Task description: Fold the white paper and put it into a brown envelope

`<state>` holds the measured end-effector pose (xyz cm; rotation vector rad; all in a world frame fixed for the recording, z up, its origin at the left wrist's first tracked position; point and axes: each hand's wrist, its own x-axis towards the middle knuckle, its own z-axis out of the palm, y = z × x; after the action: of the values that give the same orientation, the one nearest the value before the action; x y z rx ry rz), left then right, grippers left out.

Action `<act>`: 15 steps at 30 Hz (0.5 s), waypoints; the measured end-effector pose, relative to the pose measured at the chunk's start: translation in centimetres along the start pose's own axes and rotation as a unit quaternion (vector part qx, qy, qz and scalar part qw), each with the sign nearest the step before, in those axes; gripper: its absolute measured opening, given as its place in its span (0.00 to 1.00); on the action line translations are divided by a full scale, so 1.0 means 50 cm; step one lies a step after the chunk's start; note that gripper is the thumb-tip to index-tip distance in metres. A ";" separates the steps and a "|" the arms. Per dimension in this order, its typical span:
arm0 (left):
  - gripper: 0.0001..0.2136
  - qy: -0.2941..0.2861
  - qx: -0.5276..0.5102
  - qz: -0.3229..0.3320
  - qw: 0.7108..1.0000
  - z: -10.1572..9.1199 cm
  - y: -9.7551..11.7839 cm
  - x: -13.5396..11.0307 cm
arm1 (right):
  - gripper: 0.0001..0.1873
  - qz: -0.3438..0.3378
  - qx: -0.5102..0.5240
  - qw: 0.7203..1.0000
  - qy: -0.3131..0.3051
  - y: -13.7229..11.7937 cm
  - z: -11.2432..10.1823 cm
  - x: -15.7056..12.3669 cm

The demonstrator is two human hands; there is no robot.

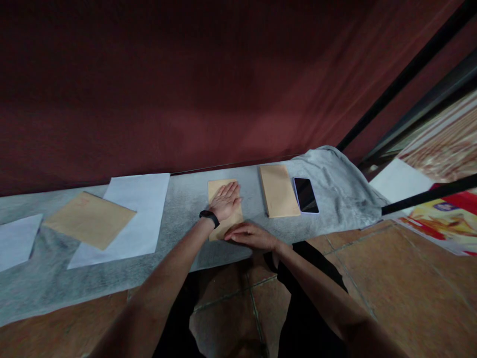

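A brown paper envelope (pixel 235 219) lies flat on a grey cloth (pixel 186 199). My left hand (pixel 224 201), with a black band at the wrist, rests palm down across its upper part, fingers stretched out. At the envelope's lower right edge lies my right hand (pixel 253 235), its fingers extended to the left and touching the paper. Neither hand grips anything that I can see. Just right of them sits a thick stack of similar brown envelopes (pixel 281 191). Another brown envelope (pixel 91 219), with a faint red mark, overlaps a large white sheet (pixel 149 214) on the left.
A phone (pixel 306 195) with a dark screen lies beside the stack. Another white sheet (pixel 18 241) is at the far left. Behind the cloth rises a dark red wall (pixel 208 99). Black bars (pixel 410 79) and a colourful printed box (pixel 439 223) stand right, above the tiled floor (pixel 410 278).
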<state>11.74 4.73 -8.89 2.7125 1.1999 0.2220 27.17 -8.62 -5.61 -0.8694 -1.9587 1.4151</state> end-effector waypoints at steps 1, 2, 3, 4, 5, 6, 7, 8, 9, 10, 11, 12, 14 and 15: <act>0.29 -0.001 0.001 0.006 1.000 0.001 0.004 -0.010 | 0.22 0.028 0.033 0.999 0.004 -0.001 -0.006 -0.001; 0.29 -0.002 0.002 0.013 1.000 0.002 0.009 -0.024 | 0.22 0.054 0.056 0.997 0.005 -0.002 -0.011 -0.003; 0.29 -0.004 0.002 0.019 1.000 0.002 0.014 -0.039 | 0.22 0.075 0.071 0.995 0.007 -0.003 -0.016 -0.005; 0.29 -0.007 0.002 0.024 1.000 0.003 0.020 -0.055 | 0.21 0.086 0.083 0.993 0.010 -0.005 -0.020 -0.006; 0.29 -0.011 0.002 0.029 1.000 0.003 0.026 -0.071 | 0.21 0.090 0.095 0.991 0.015 -0.007 -0.023 -0.007; 0.29 -0.018 0.001 0.035 0.999 0.002 0.032 -0.088 | 0.21 0.089 0.107 0.990 0.021 -0.007 -0.027 -0.008; 0.29 -0.025 0.000 0.043 0.999 0.001 0.039 -0.104 | 0.22 0.085 0.119 0.989 0.027 -0.007 -0.029 -0.007; 0.29 -0.032 -0.001 0.051 0.998 0.000 0.046 -0.120 | 0.23 0.083 0.130 0.987 0.036 -0.006 -0.031 -0.006; 0.29 -0.035 -0.003 0.057 0.998 -0.001 0.053 -0.135 | 0.24 0.082 0.139 0.986 0.049 -0.003 -0.033 -0.005; 0.28 -0.035 -0.004 0.059 0.998 -0.002 0.061 -0.150 | 0.24 0.084 0.144 0.984 0.067 0.002 -0.034 -0.003; 0.27 -0.034 -0.005 0.060 0.998 -0.003 0.070 -0.164 | 0.25 0.088 0.147 0.981 0.087 0.007 -0.034 -0.003; 0.27 -0.032 -0.005 0.059 0.998 -0.005 0.078 -0.178 | 0.26 0.094 0.146 0.979 0.106 0.013 -0.034 -0.002; 0.27 -0.029 -0.005 0.060 0.998 -0.009 0.094 -0.204 | 0.27 0.107 0.140 0.975 0.135 0.026 -0.032 -0.002; 0.27 -0.029 -0.004 0.064 0.998 -0.011 0.101 -0.216 | 0.28 0.111 0.136 0.974 0.144 0.032 -0.030 -0.001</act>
<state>8.09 -6.58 -8.02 2.7710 1.0084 0.1628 28.61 -7.43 -6.71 -1.1176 -1.4492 1.5386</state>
